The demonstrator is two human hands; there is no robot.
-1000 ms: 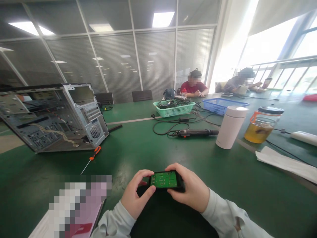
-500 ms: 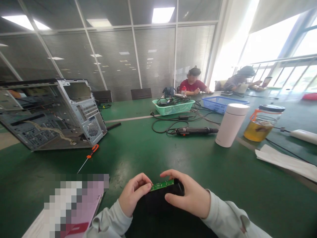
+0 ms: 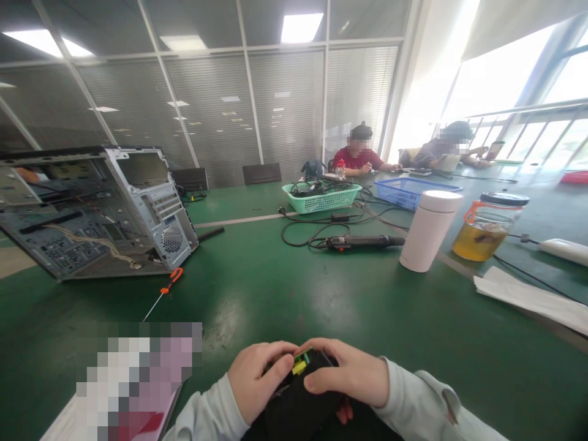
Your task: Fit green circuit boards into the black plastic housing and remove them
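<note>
Near the front edge of the table, both hands are closed round a small green circuit board point(image 3: 309, 355), which carries a yellow component point(image 3: 299, 367). My left hand point(image 3: 260, 375) grips its left side, with the thumb on top and the fingers behind. My right hand point(image 3: 351, 370) closes on the other side, the thumb bent toward the yellow component. A dark piece shows beside the board between the right thumb and fingers; whether it is joined to the board I cannot tell. Black cloth lies just below the hands, and much of the board is hidden by the fingers.
An open computer case point(image 3: 151, 236) stands left, with an orange-handled screwdriver point(image 3: 173, 280) by it. A black corded tool point(image 3: 362, 242), white thermos point(image 3: 427, 236) and jar point(image 3: 482, 236) stand ahead. Green point(image 3: 326, 201) and blue point(image 3: 397, 193) baskets are farther back, near two people.
The board has been turned, so the yellow component shows instead of its flat green face. My hands have come closer together, and my right fingers have closed in on the board.
</note>
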